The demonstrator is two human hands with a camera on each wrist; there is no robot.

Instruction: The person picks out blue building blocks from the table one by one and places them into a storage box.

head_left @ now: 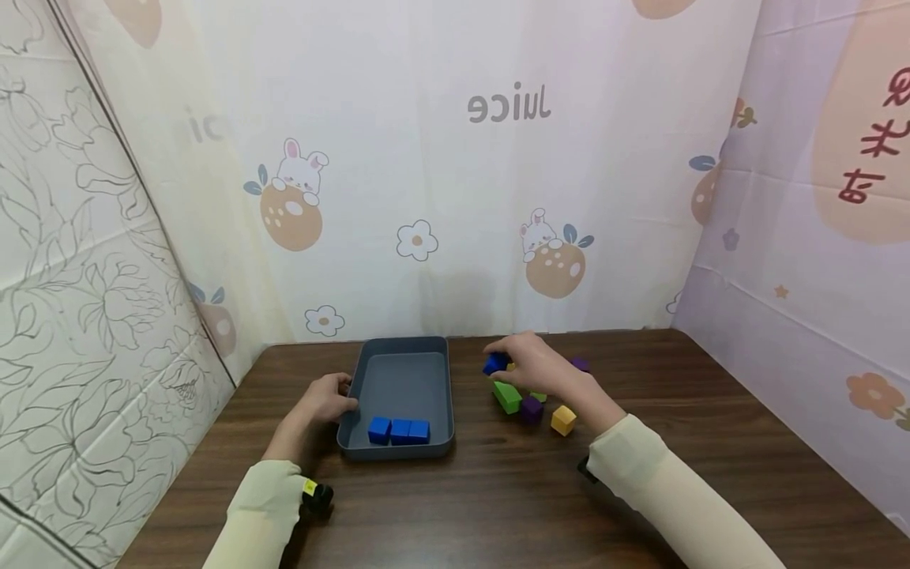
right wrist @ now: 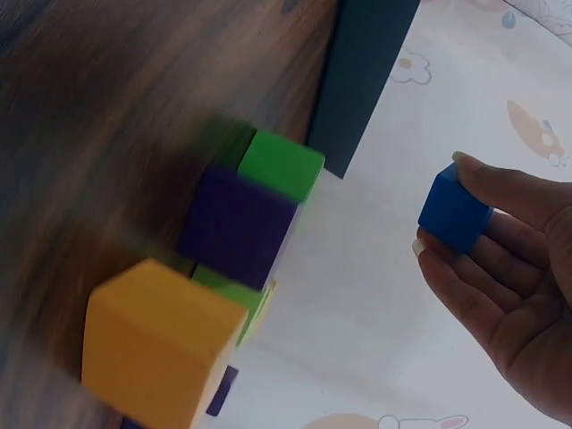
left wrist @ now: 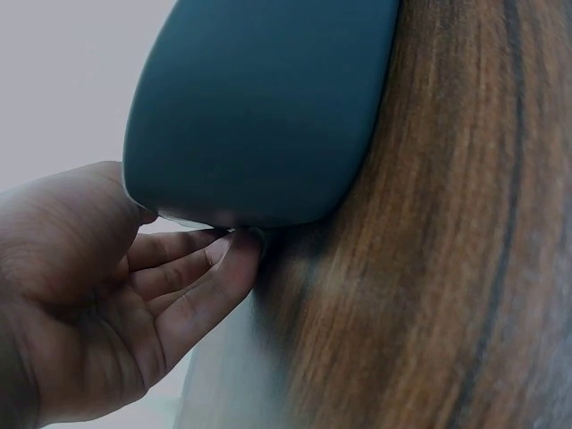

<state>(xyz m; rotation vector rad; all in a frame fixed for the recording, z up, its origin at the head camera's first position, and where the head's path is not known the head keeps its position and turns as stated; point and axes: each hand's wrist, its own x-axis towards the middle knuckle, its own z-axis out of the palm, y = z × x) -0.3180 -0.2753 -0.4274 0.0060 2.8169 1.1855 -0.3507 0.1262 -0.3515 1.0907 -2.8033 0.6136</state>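
Note:
My right hand pinches a blue cube between thumb and fingertips, held above the loose blocks on the right. Below it on the table are a green block, a dark purple cube and a yellow cube. My left hand grips the left side of a grey tray, its fingers against the outer wall in the left wrist view. Three blue cubes sit in a row along the tray's near end.
Another purple block and a second green block lie partly behind the right forearm. The brown wooden table meets a printed curtain at its far edge, with more printed cloth on both sides.

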